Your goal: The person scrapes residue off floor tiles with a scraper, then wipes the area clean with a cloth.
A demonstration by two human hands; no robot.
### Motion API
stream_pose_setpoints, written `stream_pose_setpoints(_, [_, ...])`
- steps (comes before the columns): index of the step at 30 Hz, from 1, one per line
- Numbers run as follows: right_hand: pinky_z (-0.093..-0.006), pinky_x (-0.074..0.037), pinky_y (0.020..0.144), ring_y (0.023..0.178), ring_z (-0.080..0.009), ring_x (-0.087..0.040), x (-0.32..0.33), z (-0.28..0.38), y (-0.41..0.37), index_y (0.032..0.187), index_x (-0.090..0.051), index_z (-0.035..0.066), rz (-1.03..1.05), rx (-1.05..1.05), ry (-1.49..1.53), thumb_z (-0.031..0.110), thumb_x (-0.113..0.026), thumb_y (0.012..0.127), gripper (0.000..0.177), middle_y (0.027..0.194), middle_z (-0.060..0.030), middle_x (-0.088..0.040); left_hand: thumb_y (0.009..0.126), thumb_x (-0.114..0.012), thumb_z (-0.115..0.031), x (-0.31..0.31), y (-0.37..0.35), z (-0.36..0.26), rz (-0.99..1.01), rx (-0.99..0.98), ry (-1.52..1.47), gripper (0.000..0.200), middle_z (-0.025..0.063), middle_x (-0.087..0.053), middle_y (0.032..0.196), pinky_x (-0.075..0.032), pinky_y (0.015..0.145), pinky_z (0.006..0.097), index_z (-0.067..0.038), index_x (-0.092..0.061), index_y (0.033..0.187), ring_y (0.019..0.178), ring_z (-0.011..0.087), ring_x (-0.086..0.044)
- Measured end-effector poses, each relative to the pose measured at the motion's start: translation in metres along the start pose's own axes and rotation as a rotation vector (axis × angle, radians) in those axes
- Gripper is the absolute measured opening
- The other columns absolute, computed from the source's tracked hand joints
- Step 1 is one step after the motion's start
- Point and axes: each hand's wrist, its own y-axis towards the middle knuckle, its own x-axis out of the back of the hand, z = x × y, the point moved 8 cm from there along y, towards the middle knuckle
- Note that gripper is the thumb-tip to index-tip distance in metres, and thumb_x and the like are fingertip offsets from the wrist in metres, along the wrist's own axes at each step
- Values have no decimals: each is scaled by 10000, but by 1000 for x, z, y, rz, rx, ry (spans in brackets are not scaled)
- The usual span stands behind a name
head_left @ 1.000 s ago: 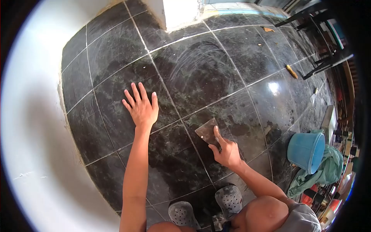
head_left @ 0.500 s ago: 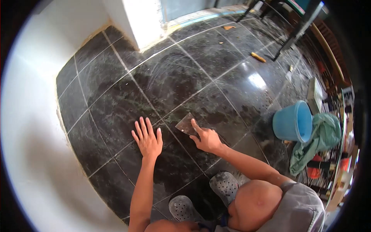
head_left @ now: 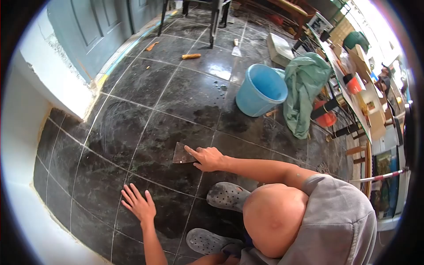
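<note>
My left hand (head_left: 139,205) lies flat on the dark tiled floor (head_left: 106,163), fingers spread, just below a crossing of pale grout lines. To its upper right, my right hand (head_left: 208,159) is closed on a thin, flat scraper blade (head_left: 181,154). The index finger stretches along the blade, and the other fingers are partly tucked under. The blade lies low against a tile; its grip end is hidden by the hand. Pale smears and damp patches mark the tiles around both hands.
A blue bucket (head_left: 261,90) stands to the right, beside a green cloth (head_left: 304,92). Beyond lie a yellow-brown stick (head_left: 191,56) and a putty knife (head_left: 236,47). A cluttered shelf (head_left: 340,84) lines the right side. A white wall (head_left: 26,132) borders the left. My grey clogs (head_left: 227,196) are below.
My view has turned to the right, so the bucket and shelf show more fully. Against the tiles, both hands and the scraper stay in about the same places.
</note>
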Motion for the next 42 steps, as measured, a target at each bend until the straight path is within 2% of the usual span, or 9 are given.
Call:
stream_pose_setpoints(5, [-528, -577, 730, 904, -433, -716, 4, -19, -21, 1642, -287, 122, -4, -34, -75, 235, -667, 944, 802, 1160, -235, -674, 1107, -430, -454, 5, 33, 43, 43, 7, 38, 570, 55, -237, 1751, -184, 1197, 735, -281, -364, 1646, 1612, 338, -189])
stream_pose_setpoints(9, [-530, -597, 804, 1005, -418, -716, 42, -43, -39, 1501, -484, 78, -124, -60, -95, 264, -697, 903, 662, 1171, -207, -688, 1118, -402, -474, 12, 47, 69, 128, 77, 15, 540, 12, -220, 1755, -176, 1200, 757, -349, -357, 1642, 1617, 325, -167])
stream_pose_setpoints(16, [-518, -564, 944, 1118, -432, -669, 142, -120, -91, 1312, -624, 14, -427, -206, -30, 319, -707, 910, 511, 1166, -235, -687, 1118, -408, -472, 14, 43, 78, 148, 78, 2, 545, -6, -215, 1756, -174, 1197, 769, -341, -353, 1644, 1619, 308, -166])
stream_pose_setpoints(21, [-515, -584, 815, 972, -424, -705, 181, -134, -96, 1068, -702, 38, -526, -209, -20, 287, -739, 867, 322, 1012, -195, -733, 1089, -469, -505, 6, 51, 90, 172, 41, -79, 589, -9, -224, 1753, -174, 1179, 790, -330, -360, 1642, 1616, 324, -175])
stream_pose_setpoints(26, [-459, -596, 786, 889, -362, -744, 176, -132, -51, 1065, -735, 21, -480, -153, 150, 261, -751, 864, 313, 908, -150, -763, 1030, -629, -380, 12, 37, 96, 143, -12, -263, 671, 149, -314, 1711, -265, 1241, 584, -156, -402, 1621, 1570, 444, -253])
stream_pose_setpoints(29, [-433, -598, 792, 871, -325, -760, 161, -116, -15, 1084, -756, 28, -383, -81, 310, 256, -749, 876, 308, 900, -144, -774, 1024, -626, -317, 1, -14, 99, 113, -14, -238, 689, 230, -279, 1704, -271, 1240, 578, -110, -371, 1630, 1549, 503, -254])
stream_pose_setpoints(31, [-432, -595, 798, 874, -332, -758, 163, -90, -4, 1072, -761, 40, -337, -23, 411, 261, -731, 883, 292, 916, -143, -778, 1007, -644, -307, 6, -66, 95, 259, 22, -198, 741, 240, -230, 1718, -263, 1252, 554, -113, -329, 1650, 1563, 479, -243])
stream_pose_setpoints(35, [-445, -588, 819, 911, -355, -747, 186, -50, -10, 1134, -754, 49, -74, 81, 455, 312, -743, 884, 363, 948, -149, -781, 1002, -634, -329, 82, -108, 87, 481, 147, -288, 614, 259, -440, 1604, -355, 1206, 511, -58, -500, 1536, 1468, 489, -406])
stream_pose_setpoints(42, [-397, -575, 816, 887, -272, -741, 436, -132, -152, 1228, -728, 28, -196, -264, 608, 343, -770, 911, 448, 982, -143, -783, 1003, -633, -331, 232, 35, -61, 452, -35, -376, 611, 256, -445, 1597, -359, 1198, 509, -60, -502, 1534, 1461, 486, -413])
